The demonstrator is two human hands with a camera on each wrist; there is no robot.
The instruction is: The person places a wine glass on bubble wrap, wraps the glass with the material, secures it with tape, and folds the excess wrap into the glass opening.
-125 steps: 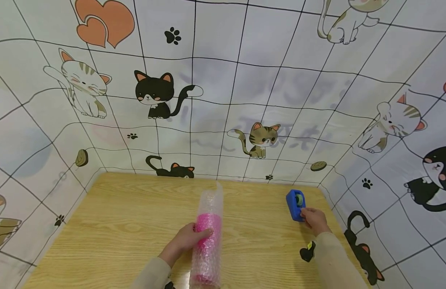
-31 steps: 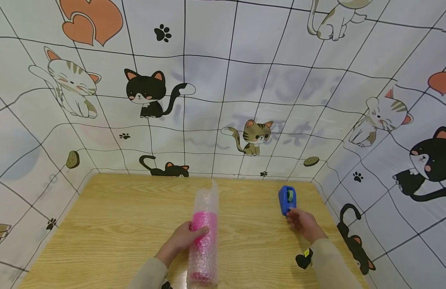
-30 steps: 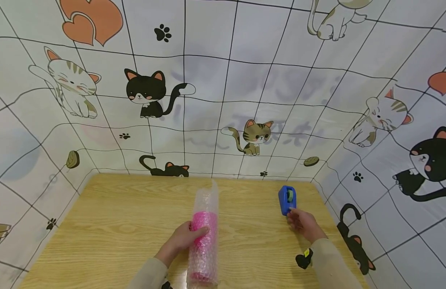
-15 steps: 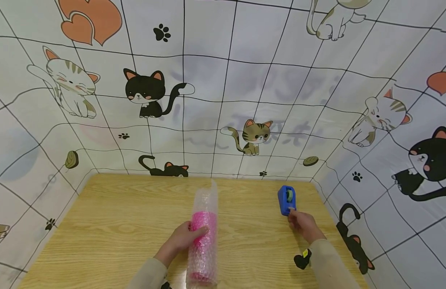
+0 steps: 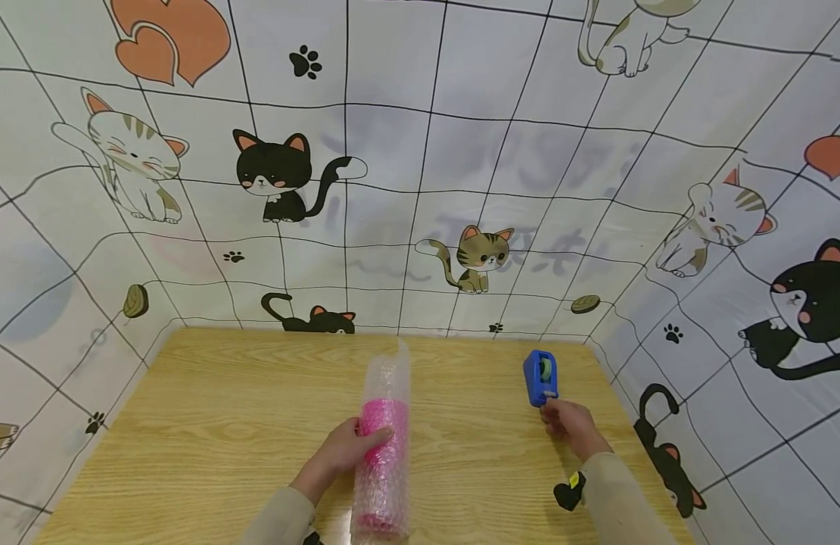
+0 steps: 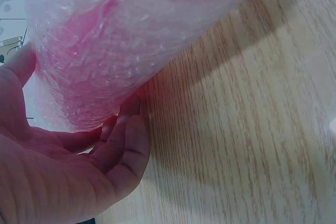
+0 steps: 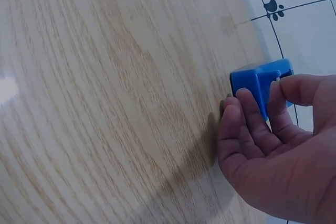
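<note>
In the head view, a pink roll in clear bubble wrap (image 5: pixel 384 484) lies lengthwise on the table. My left hand (image 5: pixel 341 454) grips it from the left, thumb over the top; in the left wrist view the fingers (image 6: pixel 134 142) curl under its side. A blue tape dispenser (image 5: pixel 536 377) with a pale green roll stands toward the back right. My right hand (image 5: pixel 575 428) is at its near end. In the right wrist view, thumb and forefinger pinch the tape's end at the dispenser (image 7: pixel 244 81), the other fingers curled in front of it. The clear tape itself hardly shows.
The wooden table (image 5: pixel 222 424) meets a cloth backdrop (image 5: pixel 393 166) with printed cats and grid lines at the back and both sides. A dark strap piece with a yellow tag (image 5: pixel 570 490) hangs by the right sleeve (image 5: pixel 617 492).
Compared with 4.2 seconds ago, the view has shifted slightly, the dispenser is turned a little, and my right hand sits slightly nearer me. The left hand keeps its grip. The last second shows almost no movement.
</note>
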